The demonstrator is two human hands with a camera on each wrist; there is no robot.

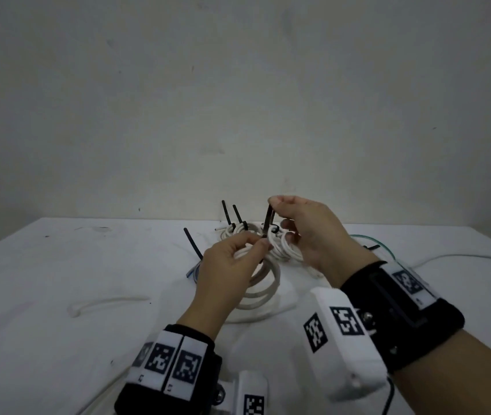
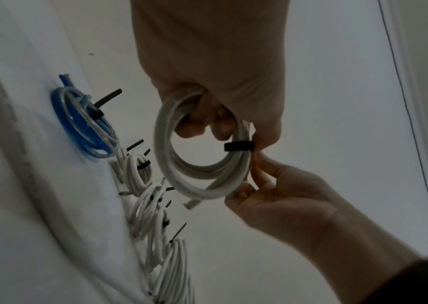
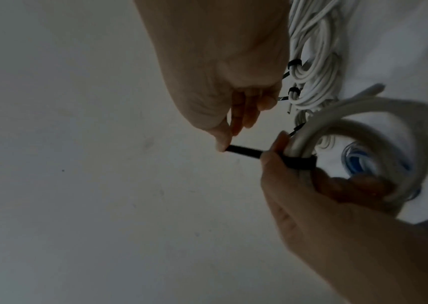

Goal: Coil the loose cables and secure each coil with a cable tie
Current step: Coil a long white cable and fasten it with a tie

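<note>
My left hand point(image 1: 259, 243) holds a coil of thick white cable point(image 1: 263, 284) above the white-covered table point(image 1: 58, 265), fingers through its loops. A black cable tie point(image 1: 269, 218) is wrapped round the coil, and its band point(image 2: 238, 146) crosses the strands beside my left thumb. The tie's tail point(image 3: 243, 151) sticks out away from the coil. My right hand point(image 1: 274, 203) pinches the end of that tail between thumb and forefinger. In the right wrist view the white coil point(image 3: 363, 115) sits in my left hand point(image 3: 311, 205), whose thumb tip lies by the tie's band.
Several tied white coils point(image 1: 238, 232) with upright black tie tails lie in a row behind my hands. A tied blue and clear coil point(image 2: 77, 127) lies at the left end. A loose white cable point(image 1: 103, 302) lies left, with more loose cable point(image 1: 462, 256) at the right.
</note>
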